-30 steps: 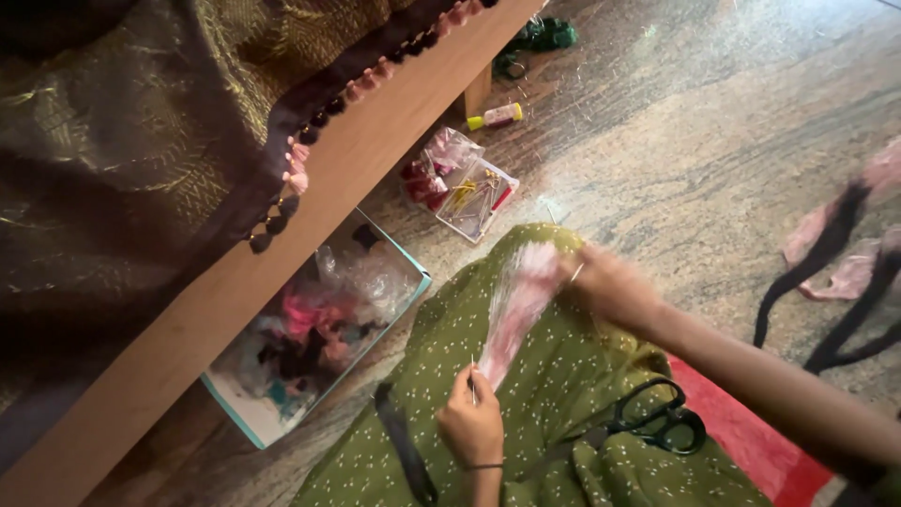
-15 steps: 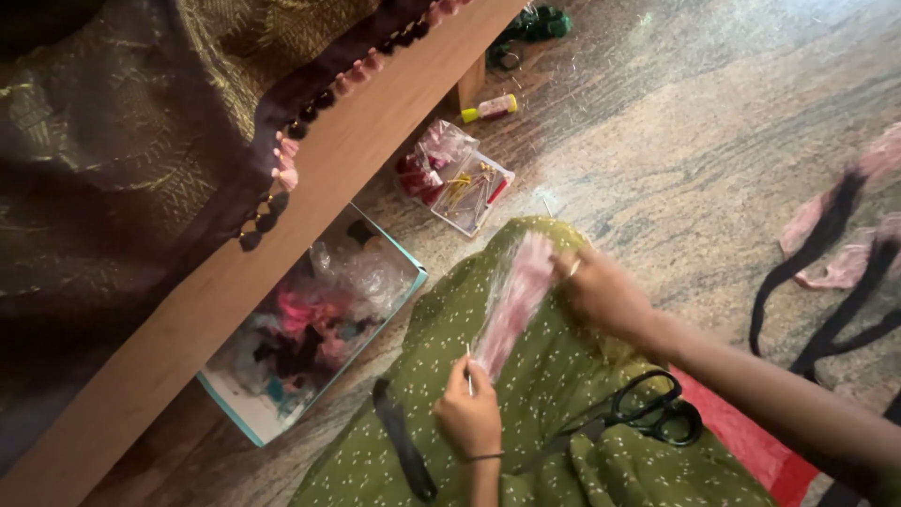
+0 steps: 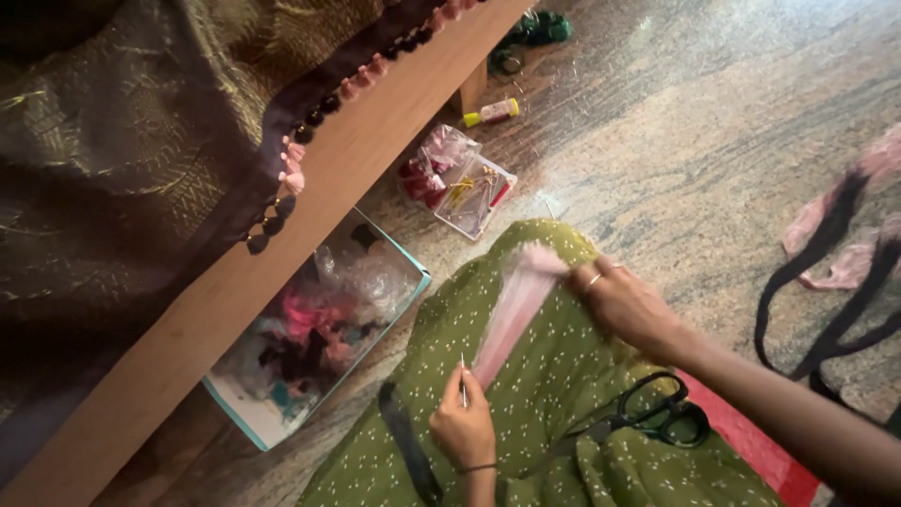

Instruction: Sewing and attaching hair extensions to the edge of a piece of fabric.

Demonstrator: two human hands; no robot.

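A green dotted cloth (image 3: pixel 526 413) lies spread over my lap and the floor. On it rests a bundle of pale pink threads (image 3: pixel 514 310), stretched from upper right to lower left. My left hand (image 3: pixel 463 427) pinches a thin needle (image 3: pixel 463 377) at the bundle's lower end. My right hand (image 3: pixel 627 302), with a ring on one finger, presses down on the cloth and holds the upper end of the pink threads. Black-handled scissors (image 3: pixel 657 418) lie on the cloth just below my right forearm.
A teal-edged box (image 3: pixel 319 329) of plastic bags and coloured threads sits under a wooden bed frame (image 3: pixel 282 235) draped with dark tasselled fabric (image 3: pixel 131 131). A small clear box (image 3: pixel 474 192), a little bottle (image 3: pixel 491 113), black straps (image 3: pixel 826 282) and pink cloth (image 3: pixel 849 253) lie on the stone floor.
My right hand has slid down and right along the pink threads onto the cloth. The left hand and needle have held their place.
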